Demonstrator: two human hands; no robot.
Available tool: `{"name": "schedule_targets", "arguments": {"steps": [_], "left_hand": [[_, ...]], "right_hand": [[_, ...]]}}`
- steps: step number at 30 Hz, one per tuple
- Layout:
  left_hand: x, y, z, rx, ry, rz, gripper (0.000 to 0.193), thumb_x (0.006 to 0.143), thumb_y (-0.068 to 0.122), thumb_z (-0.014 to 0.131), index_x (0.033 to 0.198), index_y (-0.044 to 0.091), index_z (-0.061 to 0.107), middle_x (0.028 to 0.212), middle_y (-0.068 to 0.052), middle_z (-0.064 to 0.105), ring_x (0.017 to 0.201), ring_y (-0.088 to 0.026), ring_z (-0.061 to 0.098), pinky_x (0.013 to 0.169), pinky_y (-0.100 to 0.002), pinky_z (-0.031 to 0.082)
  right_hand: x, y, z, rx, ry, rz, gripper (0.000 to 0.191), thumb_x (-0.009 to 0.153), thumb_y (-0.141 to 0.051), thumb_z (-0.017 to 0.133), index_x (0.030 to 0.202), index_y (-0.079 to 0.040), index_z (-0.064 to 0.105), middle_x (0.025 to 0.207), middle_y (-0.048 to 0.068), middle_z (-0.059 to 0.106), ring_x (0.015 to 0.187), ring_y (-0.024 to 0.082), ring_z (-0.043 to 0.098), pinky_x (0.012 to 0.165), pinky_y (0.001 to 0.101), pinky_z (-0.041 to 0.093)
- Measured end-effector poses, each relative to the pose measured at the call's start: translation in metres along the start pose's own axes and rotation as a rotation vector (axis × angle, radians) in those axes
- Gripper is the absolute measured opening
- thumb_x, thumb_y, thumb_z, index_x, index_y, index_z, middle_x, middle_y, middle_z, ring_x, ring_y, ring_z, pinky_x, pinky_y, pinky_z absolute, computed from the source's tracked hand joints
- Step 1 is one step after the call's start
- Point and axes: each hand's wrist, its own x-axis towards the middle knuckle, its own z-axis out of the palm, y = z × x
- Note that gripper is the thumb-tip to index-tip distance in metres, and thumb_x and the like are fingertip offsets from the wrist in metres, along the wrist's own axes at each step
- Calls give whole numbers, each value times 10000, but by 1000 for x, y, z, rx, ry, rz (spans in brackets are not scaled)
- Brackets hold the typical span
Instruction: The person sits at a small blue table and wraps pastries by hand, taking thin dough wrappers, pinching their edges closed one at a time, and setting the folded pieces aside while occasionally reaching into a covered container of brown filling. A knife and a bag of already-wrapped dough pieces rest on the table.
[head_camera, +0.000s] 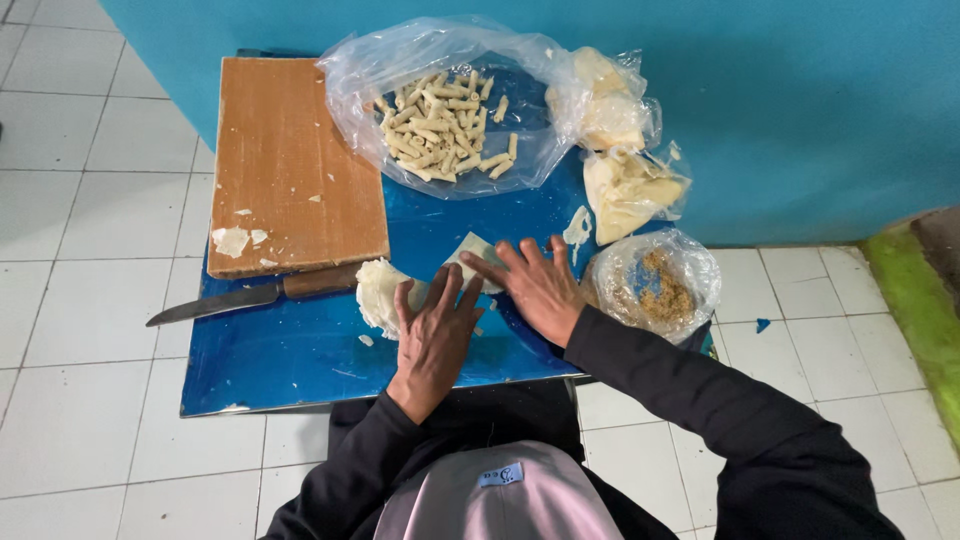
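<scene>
My left hand and my right hand lie flat, fingers spread, on a thin pale wrapper sheet on a blue tabletop. Both press on the sheet; what lies under the palms is hidden. A stack of more pale wrappers sits just left of my left hand. A clear bag with brown crumbly filling stands right of my right hand.
A wooden cutting board with pale scraps is at the back left, a knife along its near edge. An open plastic bag holds several finished small rolls. Bags of pale wrappers lie against the teal wall. White floor tiles surround the table.
</scene>
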Motion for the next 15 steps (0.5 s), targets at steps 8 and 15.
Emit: {"name": "schedule_targets", "arguments": {"steps": [8,15], "left_hand": [[0,0,1,38,-11,5,447,948,303,659,1354,130,588,1354,-105,541,1346,-220,488,1110,-544,270],[0,-1,0,52,-17,10,438,959,322,648,1352,139,589,1343,-91,548,1341,-206,491,1111,-539,270]], "right_hand": [[21,14,10,-24,26,79,705,945,-27,540,1557,-359,433,1209,24,510,1113,246,486,984,583,346],[15,9,0,273,-228,161,745,989,54,496,1548,-437,461,1100,45,478,1062,271,459,872,517,361]]}}
